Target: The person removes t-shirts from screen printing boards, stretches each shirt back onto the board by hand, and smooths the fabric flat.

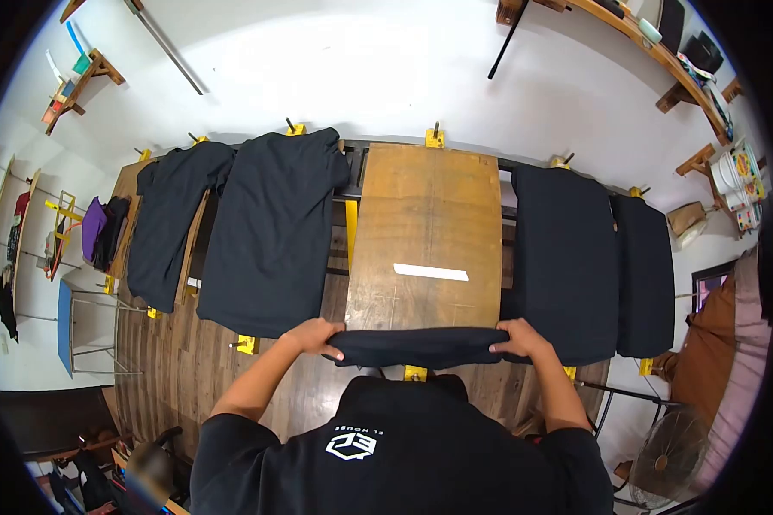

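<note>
A black T-shirt (416, 347) is bunched across the near end of a bare wooden board (429, 206). My left hand (316, 336) grips the bunched cloth at its left corner, fingers closed over the edge. At the opposite corner, my right hand (515, 337) pinches the same cloth. A white strip (431, 272) lies slightly slanted on the lower half of the board. Left of it, another black T-shirt (270, 232) is spread over a neighbouring board; to the right, a black garment (565, 257) covers the one there.
More black garments cover outer boards, such as the far-left shirt (176, 215) and far-right one (644, 275). Yellow clamps (435, 136) hold the boards along a dark rail. A fan (666, 451) stands at lower right. A wooden shelf (636, 39) runs along the wall.
</note>
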Demonstrator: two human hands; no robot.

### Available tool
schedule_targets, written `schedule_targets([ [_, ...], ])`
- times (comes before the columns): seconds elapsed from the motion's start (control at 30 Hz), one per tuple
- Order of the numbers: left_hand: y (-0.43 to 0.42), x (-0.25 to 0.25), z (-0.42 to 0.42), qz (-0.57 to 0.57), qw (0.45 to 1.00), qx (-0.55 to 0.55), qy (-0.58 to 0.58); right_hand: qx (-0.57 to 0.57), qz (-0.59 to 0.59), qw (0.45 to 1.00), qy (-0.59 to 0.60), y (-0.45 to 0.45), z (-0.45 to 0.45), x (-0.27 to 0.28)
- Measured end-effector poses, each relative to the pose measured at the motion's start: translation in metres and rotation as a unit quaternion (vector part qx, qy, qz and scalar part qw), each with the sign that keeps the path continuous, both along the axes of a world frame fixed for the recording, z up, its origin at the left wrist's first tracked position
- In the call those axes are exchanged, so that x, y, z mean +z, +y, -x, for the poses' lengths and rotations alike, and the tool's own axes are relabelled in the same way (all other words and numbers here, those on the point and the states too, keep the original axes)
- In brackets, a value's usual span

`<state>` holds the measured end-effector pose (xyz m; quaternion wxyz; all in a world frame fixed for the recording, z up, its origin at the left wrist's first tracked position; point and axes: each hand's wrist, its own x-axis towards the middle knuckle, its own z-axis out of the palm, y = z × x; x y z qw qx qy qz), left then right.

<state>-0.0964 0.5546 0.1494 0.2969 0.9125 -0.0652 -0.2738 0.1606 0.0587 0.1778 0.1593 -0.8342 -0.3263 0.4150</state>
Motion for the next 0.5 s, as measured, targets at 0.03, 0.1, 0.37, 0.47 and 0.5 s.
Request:
schedule_targets([
  [0.03,0.000,-0.003,0.002,0.010,1.000,-0.008,0.010,0.007,-0.020,1.000,-0.003,-0.002,0.003,0.007],
  [0.1,0.002,-0.001,-0.006,0.010,0.998,-0.036,0.043,0.025,-0.042,0.999,0.002,-0.009,-0.002,-0.014],
  [0.37,0.019,-0.029,-0.067,0.036,0.971,-0.207,0.111,0.166,0.029,0.970,0.174,0.020,-0.065,-0.025],
  [0.47,0.060,-0.029,-0.165,0.081,0.909,-0.350,0.210,0.181,0.191,0.866,0.426,0.065,-0.158,-0.038],
  [0.5,0.092,-0.002,-0.229,-0.011,0.935,-0.342,0.093,0.207,0.177,0.939,0.212,0.101,-0.220,-0.002],
])
